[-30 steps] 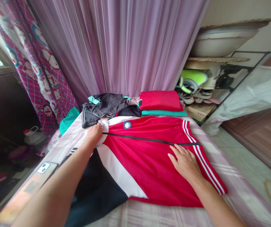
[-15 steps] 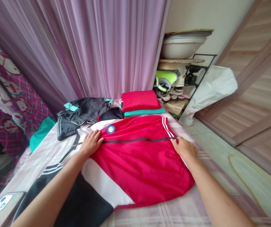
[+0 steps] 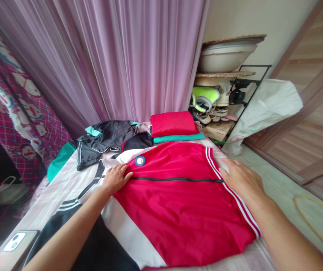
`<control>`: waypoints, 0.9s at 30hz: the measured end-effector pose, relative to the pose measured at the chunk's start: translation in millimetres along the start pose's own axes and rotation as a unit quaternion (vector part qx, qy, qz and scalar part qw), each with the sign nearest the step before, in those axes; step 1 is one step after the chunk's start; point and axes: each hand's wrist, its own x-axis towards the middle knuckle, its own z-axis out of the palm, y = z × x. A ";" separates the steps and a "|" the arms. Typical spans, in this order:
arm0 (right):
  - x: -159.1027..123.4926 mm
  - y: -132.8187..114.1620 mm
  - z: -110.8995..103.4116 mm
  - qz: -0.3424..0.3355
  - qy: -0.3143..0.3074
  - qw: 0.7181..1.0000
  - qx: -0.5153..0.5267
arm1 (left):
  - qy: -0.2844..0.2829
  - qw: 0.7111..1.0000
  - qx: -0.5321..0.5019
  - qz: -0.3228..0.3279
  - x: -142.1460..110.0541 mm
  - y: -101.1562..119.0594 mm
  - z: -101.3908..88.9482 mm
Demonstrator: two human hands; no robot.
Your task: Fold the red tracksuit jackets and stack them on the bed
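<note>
A red, white and black zip jacket [image 3: 178,207] lies spread out on the bed, its collar to the left and its striped hem to the right. The dark zip runs across it, and a round blue badge [image 3: 140,161] sits above the zip. My left hand [image 3: 117,178] rests flat on the jacket near the collar, fingers stretched out. At the hem end of the zip is my right hand [image 3: 241,178], with its fingers extended and apart; nothing shows in its grasp. The black sleeve is partly hidden under my left forearm.
Behind the jacket lie a folded red garment [image 3: 174,124] on a teal one [image 3: 178,137] and a crumpled black garment [image 3: 107,137]. A phone [image 3: 20,244] is at the near left. Beyond the bed stand a purple curtain [image 3: 138,56] and a shoe rack [image 3: 251,90].
My right hand has let go of the hem by the zip and moved slightly right. The striped hem now lies straighter and more spread. My left hand stays on the jacket.
</note>
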 end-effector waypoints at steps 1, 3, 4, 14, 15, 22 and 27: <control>5.3 -14.9 -2.0 -0.047 0.017 0.998 0.031 | -0.015 1.000 0.007 -0.017 5.8 1.5 -9.4; 12.7 -44.7 3.3 -0.136 0.027 0.986 0.090 | -0.017 0.998 0.020 -0.058 22.9 1.9 -29.7; 14.0 -57.7 10.6 -0.160 0.024 0.981 0.105 | -0.002 0.997 0.022 -0.076 34.0 0.7 -39.5; -2.1 -81.5 83.5 -0.183 0.111 0.972 0.097 | 0.018 0.988 -0.040 -0.150 154.1 -20.8 -59.9; -1.6 -80.6 83.7 -0.186 0.118 0.971 0.095 | 0.011 0.987 -0.053 -0.153 159.1 -20.8 -56.3; -0.8 -78.1 82.3 -0.199 0.118 0.969 0.082 | 0.072 0.966 -0.184 -0.167 178.3 -35.2 -77.0; -1.8 -78.9 81.9 -0.186 0.108 0.973 0.082 | 0.191 0.918 -0.307 -0.163 198.1 -49.5 -94.6</control>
